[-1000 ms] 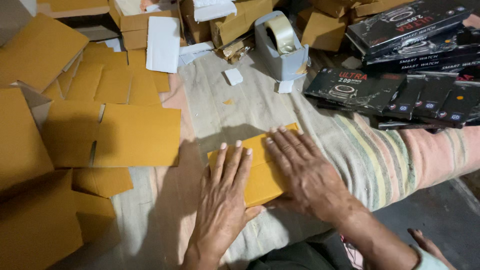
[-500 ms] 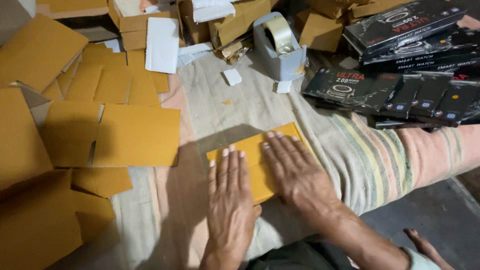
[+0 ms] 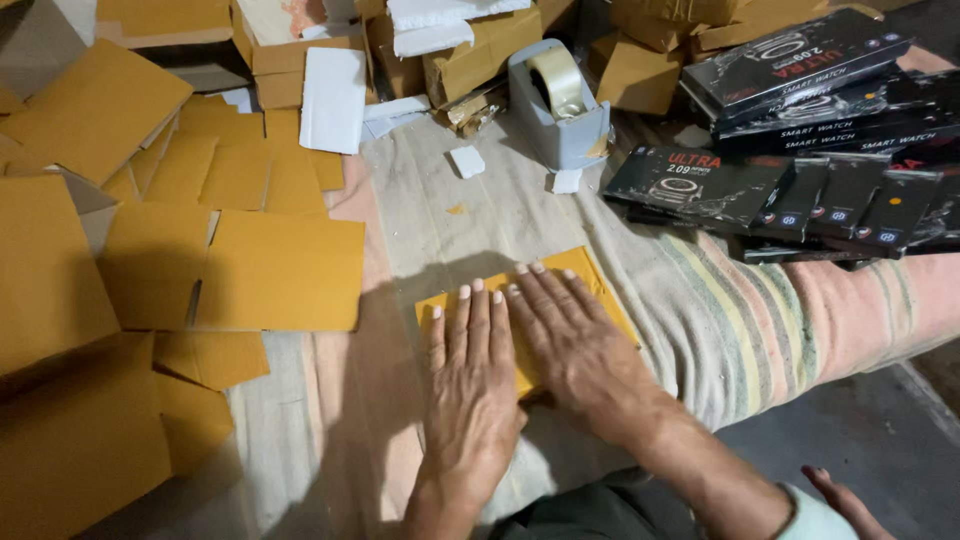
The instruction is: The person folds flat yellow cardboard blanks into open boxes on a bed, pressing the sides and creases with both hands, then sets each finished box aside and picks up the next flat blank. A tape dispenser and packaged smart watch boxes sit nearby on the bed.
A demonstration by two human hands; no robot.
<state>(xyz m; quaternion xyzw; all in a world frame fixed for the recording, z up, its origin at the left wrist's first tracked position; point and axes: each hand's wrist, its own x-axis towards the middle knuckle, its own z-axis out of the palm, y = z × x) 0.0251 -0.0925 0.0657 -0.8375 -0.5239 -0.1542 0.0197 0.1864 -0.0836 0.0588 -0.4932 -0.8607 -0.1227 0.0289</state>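
A flat yellow-brown cardboard piece point(image 3: 575, 272) lies on a striped cloth point(image 3: 720, 330) in the middle of the view. My left hand point(image 3: 470, 385) presses flat on its left part, fingers stretched and close together. My right hand point(image 3: 575, 345) lies flat on its right part, fingers pointing up-left. Both palms rest on the cardboard; neither grips it. Most of the piece is hidden under the hands.
Several flat cardboard blanks point(image 3: 280, 270) are spread at the left. A grey tape dispenser point(image 3: 558, 100) stands at the back centre. Black product boxes point(image 3: 790, 190) are stacked at the right. Brown boxes and white sheets point(image 3: 332, 100) lie at the back. A bare foot point(image 3: 850, 505) shows at lower right.
Both hands have slid slightly up and left over the cardboard piece, staying flat on it. The cardboard has shifted a little with them.
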